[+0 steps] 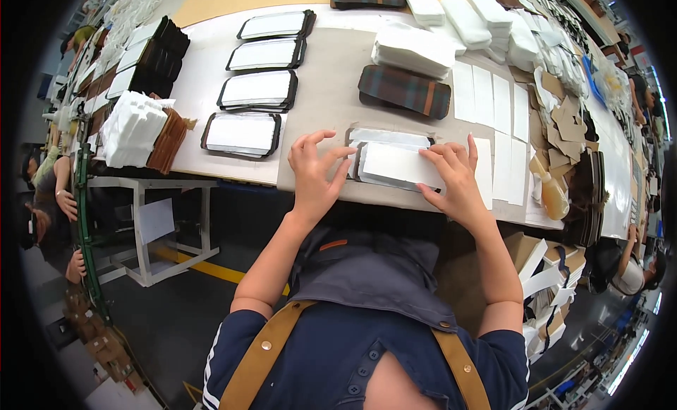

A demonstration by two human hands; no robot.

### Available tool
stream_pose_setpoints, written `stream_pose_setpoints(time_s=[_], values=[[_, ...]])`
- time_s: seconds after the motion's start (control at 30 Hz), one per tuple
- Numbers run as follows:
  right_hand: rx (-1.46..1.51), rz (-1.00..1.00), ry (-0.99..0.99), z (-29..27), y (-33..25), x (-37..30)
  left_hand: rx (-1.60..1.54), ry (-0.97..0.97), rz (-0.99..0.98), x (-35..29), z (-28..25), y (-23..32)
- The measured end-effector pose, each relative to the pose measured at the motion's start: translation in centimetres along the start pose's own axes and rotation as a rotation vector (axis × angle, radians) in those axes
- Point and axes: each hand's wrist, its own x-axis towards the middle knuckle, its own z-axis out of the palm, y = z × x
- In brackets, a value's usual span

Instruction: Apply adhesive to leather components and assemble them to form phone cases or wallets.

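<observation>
A white rectangular card (398,163) lies over a dark-edged flat piece with a grey face near the table's front edge. My right hand (458,177) holds the card's right end, the thumb at the near edge and the fingers on the far edge. My left hand (316,174) is at the left end of the pieces, fingers apart and slightly bent. Whether its fingertips touch the edge I cannot tell. Just behind the card lies another dark-edged flat piece (388,136) with a pale face. Plaid fabric pieces (403,91) are stacked beyond it.
Dark-edged pieces topped with white cards (243,133) form a column on the left. White padding (412,49) is piled behind the plaid stack. Loose white strips (502,103) lie to the right, near a bottle of yellowish liquid (552,191). Brown and white stacks (134,128) stand far left.
</observation>
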Motion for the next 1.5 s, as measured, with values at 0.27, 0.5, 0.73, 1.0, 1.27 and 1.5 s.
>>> stream_pose_setpoints(time_s=[0.27, 0.5, 0.73, 1.0, 1.27, 1.5], values=[[0.007, -0.02, -0.037, 1.0, 0.0, 0.5, 0.046, -0.063, 0.03, -0.3, 0.2, -0.4], [0.004, -0.027, -0.044, 1.2, -0.2, 0.5, 0.058, -0.053, 0.018, -0.5, 0.5, -0.5], [-0.011, -0.034, -0.056, 1.0, -0.2, 0.7, 0.085, -0.048, 0.031, -0.4, 0.4, -0.4], [-0.019, -0.037, -0.077, 1.0, 0.0, 0.7, 0.061, -0.061, 0.015, -0.3, 0.4, -0.5], [-0.013, -0.03, -0.077, 1.0, -0.1, 0.5, -0.02, -0.126, -0.01, -0.1, 0.2, 0.3], [-0.007, -0.014, -0.093, 1.0, -0.1, 0.3, 0.054, -0.167, 0.029, -0.2, 0.5, 0.7]])
